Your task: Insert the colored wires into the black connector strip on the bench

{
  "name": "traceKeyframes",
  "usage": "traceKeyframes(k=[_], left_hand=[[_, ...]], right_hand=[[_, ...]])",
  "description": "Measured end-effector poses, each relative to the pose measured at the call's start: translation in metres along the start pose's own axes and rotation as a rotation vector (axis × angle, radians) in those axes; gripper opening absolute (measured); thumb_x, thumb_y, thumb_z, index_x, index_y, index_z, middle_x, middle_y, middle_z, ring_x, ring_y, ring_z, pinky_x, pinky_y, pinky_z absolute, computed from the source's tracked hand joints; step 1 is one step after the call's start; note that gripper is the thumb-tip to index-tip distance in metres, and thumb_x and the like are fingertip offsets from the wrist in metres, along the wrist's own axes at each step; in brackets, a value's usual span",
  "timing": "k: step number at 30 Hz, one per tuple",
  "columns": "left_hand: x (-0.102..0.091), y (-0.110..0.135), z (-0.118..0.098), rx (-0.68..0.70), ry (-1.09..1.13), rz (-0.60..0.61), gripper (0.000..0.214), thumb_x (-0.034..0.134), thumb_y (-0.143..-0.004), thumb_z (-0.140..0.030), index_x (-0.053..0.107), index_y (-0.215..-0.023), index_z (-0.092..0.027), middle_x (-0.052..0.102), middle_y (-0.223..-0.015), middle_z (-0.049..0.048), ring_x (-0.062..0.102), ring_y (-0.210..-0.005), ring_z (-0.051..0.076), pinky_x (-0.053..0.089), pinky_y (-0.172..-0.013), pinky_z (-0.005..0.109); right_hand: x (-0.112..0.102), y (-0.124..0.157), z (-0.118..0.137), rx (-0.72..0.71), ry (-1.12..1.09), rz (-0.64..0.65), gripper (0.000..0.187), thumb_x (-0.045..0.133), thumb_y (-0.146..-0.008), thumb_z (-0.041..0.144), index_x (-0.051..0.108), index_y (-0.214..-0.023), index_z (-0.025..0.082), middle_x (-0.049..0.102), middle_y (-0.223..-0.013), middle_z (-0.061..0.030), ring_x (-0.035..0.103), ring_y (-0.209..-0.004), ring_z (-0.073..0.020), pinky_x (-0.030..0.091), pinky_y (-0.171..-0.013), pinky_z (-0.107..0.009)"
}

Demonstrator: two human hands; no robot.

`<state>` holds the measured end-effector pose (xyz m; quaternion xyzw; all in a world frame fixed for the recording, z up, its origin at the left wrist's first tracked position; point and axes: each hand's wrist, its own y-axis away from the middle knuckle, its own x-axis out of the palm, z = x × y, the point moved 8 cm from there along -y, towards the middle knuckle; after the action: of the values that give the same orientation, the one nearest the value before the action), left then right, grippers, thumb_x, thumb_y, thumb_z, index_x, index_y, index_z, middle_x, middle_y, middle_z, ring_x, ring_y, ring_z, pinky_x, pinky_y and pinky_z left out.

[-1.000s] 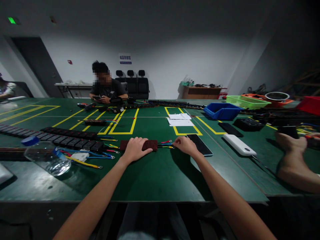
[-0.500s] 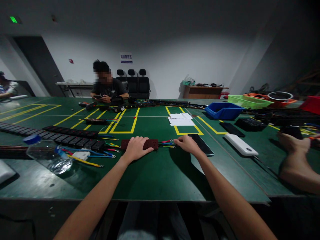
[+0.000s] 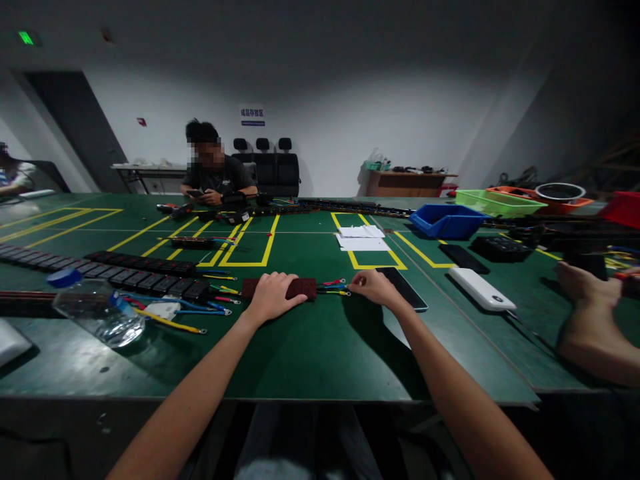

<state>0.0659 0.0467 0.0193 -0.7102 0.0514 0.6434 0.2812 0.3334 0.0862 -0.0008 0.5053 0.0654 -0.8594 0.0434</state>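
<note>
Green table [image 3: 300, 363]: carries all items. Dark-red socket strip [image 3: 307, 288] flat on it, lengthwise left to right. Black-screened tablet [image 3: 407, 292] to the strip's right, apart from it. Left hand [image 3: 275, 297]: fingers clamped over the strip, thumb at near edge. Right hand [image 3: 375, 288]: fingertips close together beside coloured wires [image 3: 331, 289]; cannot tell whether they pinch a ring terminal [image 3: 349, 293].

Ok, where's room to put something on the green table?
Between the forearms, nearer than the dark-red block, the green table is bare. Another patch lies between right forearm and white device. The left is crowded: bottle, wires, black strips.
</note>
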Motion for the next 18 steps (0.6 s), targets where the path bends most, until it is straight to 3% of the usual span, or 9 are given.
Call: traceKeyframes(k=[5,10,18], left_hand=[[0.001,0.0,0.001,0.004,-0.007,-0.006,0.065,0.047,-0.094,-0.072,0.064,-0.127,-0.019,0.071,-0.111,0.0109,0.062,-0.099,0.029,0.041,-0.082,0.04],[0.002,-0.001,0.001,0.004,0.006,-0.002,0.064,0.047,-0.094,-0.072,0.063,-0.128,-0.02,0.071,-0.112,0.011,0.063,-0.1,0.029,0.04,-0.081,0.038],[0.002,-0.001,0.002,-0.003,0.0,0.003,0.065,0.046,-0.094,-0.073,0.064,-0.128,-0.021,0.071,-0.112,0.011,0.062,-0.099,0.029,0.041,-0.082,0.039]], right_hand=[[0.005,0.004,0.002,0.059,0.109,-0.017,0.02,0.07,-0.088,0.041,0.075,-0.093,0.023,0.075,-0.096,-0.0052,0.066,-0.084,-0.0187,0.036,-0.062,-0.026],[0.006,0.004,0.005,0.04,0.082,-0.032,0.019,0.069,-0.087,0.04,0.077,-0.095,0.024,0.075,-0.095,-0.005,0.066,-0.084,-0.0188,0.035,-0.061,-0.025],[0.002,-0.005,0.01,-0.077,-0.128,-0.003,0.047,0.054,-0.091,0.05,0.073,-0.068,0.014,0.055,-0.055,-0.0018,0.047,-0.054,-0.013,0.025,-0.052,-0.027]])
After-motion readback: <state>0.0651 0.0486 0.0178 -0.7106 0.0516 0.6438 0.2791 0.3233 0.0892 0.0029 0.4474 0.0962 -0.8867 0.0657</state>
